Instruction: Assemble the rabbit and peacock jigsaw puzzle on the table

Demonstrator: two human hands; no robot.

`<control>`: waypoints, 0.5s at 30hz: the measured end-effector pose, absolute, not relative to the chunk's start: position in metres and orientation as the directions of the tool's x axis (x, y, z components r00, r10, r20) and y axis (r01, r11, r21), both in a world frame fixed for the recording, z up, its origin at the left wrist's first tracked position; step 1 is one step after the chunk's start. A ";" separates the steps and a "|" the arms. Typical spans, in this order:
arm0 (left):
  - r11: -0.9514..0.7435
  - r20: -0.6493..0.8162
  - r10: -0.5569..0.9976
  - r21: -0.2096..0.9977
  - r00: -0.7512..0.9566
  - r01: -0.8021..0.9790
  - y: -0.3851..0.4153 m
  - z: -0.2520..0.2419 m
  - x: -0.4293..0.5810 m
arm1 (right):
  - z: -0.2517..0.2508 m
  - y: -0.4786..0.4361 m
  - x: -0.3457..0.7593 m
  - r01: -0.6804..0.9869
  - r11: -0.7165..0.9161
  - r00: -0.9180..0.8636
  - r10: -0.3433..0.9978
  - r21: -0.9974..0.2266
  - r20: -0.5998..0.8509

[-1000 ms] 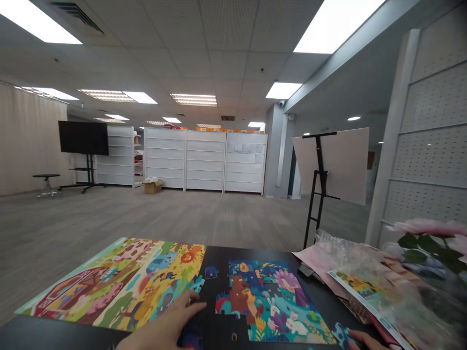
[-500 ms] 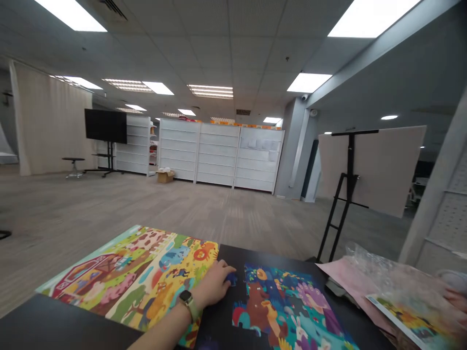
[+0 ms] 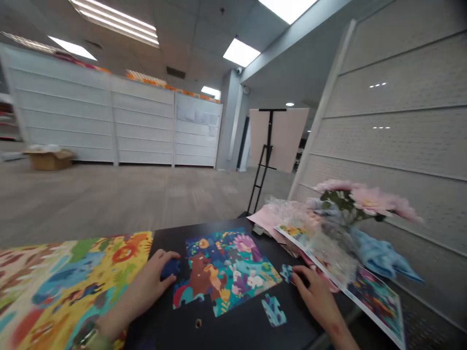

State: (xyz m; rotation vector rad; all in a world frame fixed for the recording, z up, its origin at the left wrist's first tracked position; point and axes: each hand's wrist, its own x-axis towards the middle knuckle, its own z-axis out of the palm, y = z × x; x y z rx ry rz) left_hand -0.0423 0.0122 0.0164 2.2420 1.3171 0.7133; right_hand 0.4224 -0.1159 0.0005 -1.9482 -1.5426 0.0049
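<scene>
The left hand [image 3: 144, 287] curled its fingers together onto a dark blue jigsaw piece [image 3: 170, 268]; the right hand [image 3: 314, 296] rested its slightly spread fingers against a teal jigsaw piece [image 3: 286, 273].

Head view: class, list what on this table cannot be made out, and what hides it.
Head view: dark blue puzzle piece, partly under the left hand.
Head view: spotted puzzle piece, one edge behind the right hand.
Head view: watch, cut off by the bottom edge.
Head view: printed sheet, upper part blurred by plastic wrap.
</scene>
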 end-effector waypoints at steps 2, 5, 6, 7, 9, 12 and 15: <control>-0.461 0.220 0.880 0.603 0.420 0.651 0.017 0.013 -0.044 | 0.001 -0.118 0.419 0.876 -0.122 0.318 0.874 -0.467 0.368; -0.460 0.221 0.881 0.606 0.418 0.649 0.019 0.009 -0.046 | 0.003 -0.119 0.424 0.880 -0.108 0.300 0.881 -0.462 0.365; -0.463 0.226 0.880 0.604 0.417 0.649 0.019 0.008 -0.046 | 0.006 -0.115 0.427 0.882 -0.093 0.285 0.886 -0.462 0.366; -0.470 0.236 0.877 0.601 0.418 0.647 0.019 0.007 -0.046 | 0.010 -0.108 0.430 0.883 -0.075 0.266 0.893 -0.463 0.363; -0.486 0.255 0.869 0.598 0.424 0.637 0.020 0.003 -0.045 | 0.019 -0.085 0.433 0.887 -0.031 0.206 0.920 -0.460 0.334; -0.493 0.270 0.865 0.609 0.422 0.621 0.023 -0.002 -0.045 | 0.031 -0.034 0.428 0.893 0.035 0.081 0.968 -0.449 0.237; -0.487 0.268 0.868 0.626 0.418 0.609 0.023 -0.002 -0.048 | 0.036 0.010 0.421 0.906 0.053 0.025 0.984 -0.420 0.178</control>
